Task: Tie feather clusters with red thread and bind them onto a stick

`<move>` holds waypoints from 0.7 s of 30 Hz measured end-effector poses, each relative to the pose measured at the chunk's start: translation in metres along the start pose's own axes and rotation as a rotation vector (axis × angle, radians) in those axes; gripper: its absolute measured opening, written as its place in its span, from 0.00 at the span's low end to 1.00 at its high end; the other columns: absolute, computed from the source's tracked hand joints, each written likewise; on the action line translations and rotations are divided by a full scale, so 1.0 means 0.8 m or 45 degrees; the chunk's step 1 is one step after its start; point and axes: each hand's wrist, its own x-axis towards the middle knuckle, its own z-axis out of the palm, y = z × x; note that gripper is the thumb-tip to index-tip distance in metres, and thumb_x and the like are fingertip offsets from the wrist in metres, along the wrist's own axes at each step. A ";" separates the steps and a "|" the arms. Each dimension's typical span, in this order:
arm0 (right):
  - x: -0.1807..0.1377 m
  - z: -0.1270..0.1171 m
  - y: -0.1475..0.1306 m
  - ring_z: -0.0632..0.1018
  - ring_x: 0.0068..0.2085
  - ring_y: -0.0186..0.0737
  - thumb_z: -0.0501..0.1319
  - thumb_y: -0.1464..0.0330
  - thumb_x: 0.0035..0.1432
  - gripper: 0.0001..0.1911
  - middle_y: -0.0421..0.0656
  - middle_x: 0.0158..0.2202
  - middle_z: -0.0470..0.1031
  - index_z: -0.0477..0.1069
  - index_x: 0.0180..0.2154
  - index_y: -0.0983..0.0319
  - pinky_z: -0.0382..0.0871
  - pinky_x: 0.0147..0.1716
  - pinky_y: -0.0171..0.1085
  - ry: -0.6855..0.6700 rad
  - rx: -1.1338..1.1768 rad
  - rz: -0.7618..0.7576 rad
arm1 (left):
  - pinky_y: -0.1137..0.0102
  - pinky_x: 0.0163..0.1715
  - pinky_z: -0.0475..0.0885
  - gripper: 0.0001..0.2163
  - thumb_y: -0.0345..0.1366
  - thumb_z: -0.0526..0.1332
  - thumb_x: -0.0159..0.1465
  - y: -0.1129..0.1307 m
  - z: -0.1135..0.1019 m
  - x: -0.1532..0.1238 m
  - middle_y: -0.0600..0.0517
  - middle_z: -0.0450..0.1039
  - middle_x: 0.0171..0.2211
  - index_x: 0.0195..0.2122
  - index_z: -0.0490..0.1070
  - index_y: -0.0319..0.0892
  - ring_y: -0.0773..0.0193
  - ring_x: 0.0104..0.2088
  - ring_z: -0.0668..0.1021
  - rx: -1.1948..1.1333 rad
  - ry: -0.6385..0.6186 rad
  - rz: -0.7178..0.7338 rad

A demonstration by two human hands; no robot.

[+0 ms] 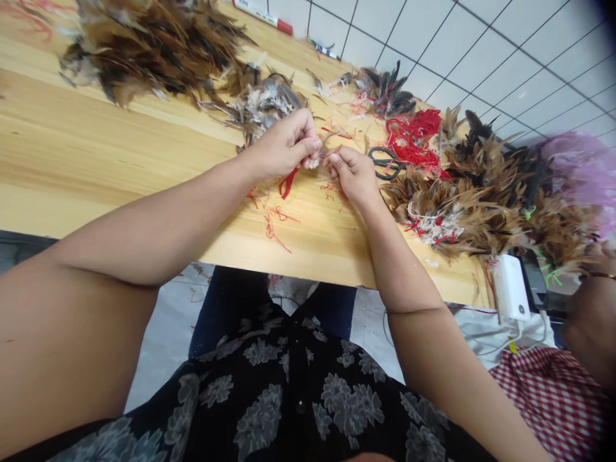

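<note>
My left hand (293,144) is closed, its fingertips pinching the pale, fluffy quill ends of some feathers (314,164). Right beside it, my right hand (353,172) is also closed, thumb and finger pinching a thin reddish string (333,153). The two hands almost meet above the table. Below my left hand hangs a loop of red cord (287,184), partly hidden by the hand. Just behind that hand is a grey-white feather bunch (267,106); whether the hand holds it too, I cannot tell. Black-handled scissors (385,162) lie near my right hand, their blades hidden.
A large brown feather pile (158,51) covers the back left of the wooden table (72,160). Red yarn (416,141) and tied feather bunches (447,218) lie right. A white power bank (513,289) sits at the edge, near another person's arm (591,314). Markers (264,18) lie behind.
</note>
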 end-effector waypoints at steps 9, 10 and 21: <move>0.001 0.007 -0.001 0.84 0.42 0.42 0.57 0.32 0.75 0.36 0.42 0.39 0.82 0.81 0.47 0.56 0.86 0.53 0.47 0.031 0.072 0.023 | 0.64 0.38 0.66 0.18 0.31 0.73 0.82 0.004 0.005 -0.003 0.57 0.76 0.28 0.37 0.67 0.48 0.63 0.30 0.71 -0.078 0.031 -0.030; 0.001 0.008 -0.002 0.83 0.42 0.42 0.57 0.34 0.77 0.34 0.42 0.38 0.82 0.81 0.47 0.56 0.86 0.54 0.48 0.026 0.073 0.027 | 0.64 0.37 0.66 0.18 0.30 0.72 0.82 0.003 0.005 -0.003 0.57 0.75 0.28 0.37 0.67 0.48 0.63 0.29 0.71 -0.080 0.025 -0.024; 0.000 0.012 -0.009 0.82 0.47 0.48 0.43 0.44 0.85 0.33 0.45 0.39 0.78 0.68 0.35 0.56 0.82 0.61 0.56 0.182 -0.211 0.072 | 0.64 0.36 0.63 0.19 0.24 0.67 0.83 0.012 0.014 -0.002 0.57 0.73 0.27 0.36 0.66 0.48 0.64 0.28 0.70 0.004 0.029 -0.024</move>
